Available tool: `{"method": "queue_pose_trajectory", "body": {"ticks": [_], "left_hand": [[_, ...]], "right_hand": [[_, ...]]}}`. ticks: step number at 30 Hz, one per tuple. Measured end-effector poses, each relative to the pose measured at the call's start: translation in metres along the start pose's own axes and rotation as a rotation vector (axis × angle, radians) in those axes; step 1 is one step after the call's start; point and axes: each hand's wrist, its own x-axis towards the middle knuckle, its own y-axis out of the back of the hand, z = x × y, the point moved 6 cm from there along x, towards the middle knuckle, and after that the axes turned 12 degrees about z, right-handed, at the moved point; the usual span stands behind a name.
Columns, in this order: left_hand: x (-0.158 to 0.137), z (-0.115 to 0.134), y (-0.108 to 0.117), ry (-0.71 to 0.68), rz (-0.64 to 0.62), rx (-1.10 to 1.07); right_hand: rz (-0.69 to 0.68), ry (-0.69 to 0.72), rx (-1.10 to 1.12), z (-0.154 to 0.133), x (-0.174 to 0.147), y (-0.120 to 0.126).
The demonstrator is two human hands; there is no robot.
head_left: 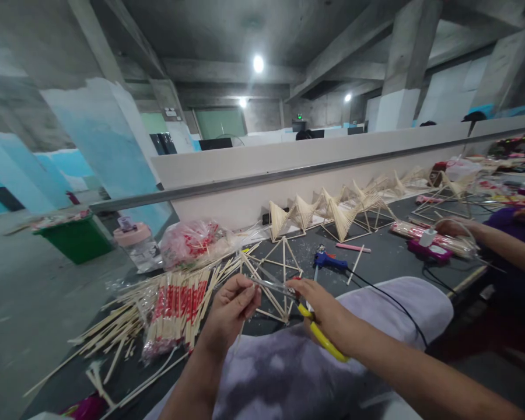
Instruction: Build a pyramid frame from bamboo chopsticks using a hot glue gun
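Note:
My left hand [235,306] is closed in a pinch at the end of a thin clear strip [269,284]. The strip reaches across to the tool in my other hand. Wrapped round a hand tool with yellow handles [326,341] is my right hand [324,309]; blur and fingers hide what kind of tool it is. Just beyond both hands stands an open frame of thin wooden sticks [284,256], partly covered by them. A blue glue gun [330,259] with a black cord lies to the right of the frame.
Loose sticks [114,318] and red-wrapped chopsticks [179,306] spread over the left. Behind them are a bag [192,242] and a jug [137,245]. Finished stick frames [339,219] line the partition [289,166]. A purple-grey cloth [266,373] covers the front. Another person's arm [503,242] reaches in from the right.

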Motion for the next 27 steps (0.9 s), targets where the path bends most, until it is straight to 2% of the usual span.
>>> {"method": "queue_pose_trajectory", "body": {"ticks": [9,18,24,27], "left_hand": [[-0.001,-0.004,-0.005,-0.005,-0.075,0.021],[-0.002,-0.012,-0.006,0.054,-0.07,0.081],[-0.007,-0.008,-0.012,0.049,-0.096,0.093],[-0.009,-0.007,-0.013,0.046,-0.088,0.127]], "right_hand": [[-0.072,-0.022,-0.28,-0.006,0.003,-0.01],[-0.069,0.017,-0.394,-0.006,0.005,-0.009],[-0.025,0.038,-0.415,-0.016,0.005,-0.003],[-0.065,0.016,-0.416,-0.019,0.003,-0.003]]}}
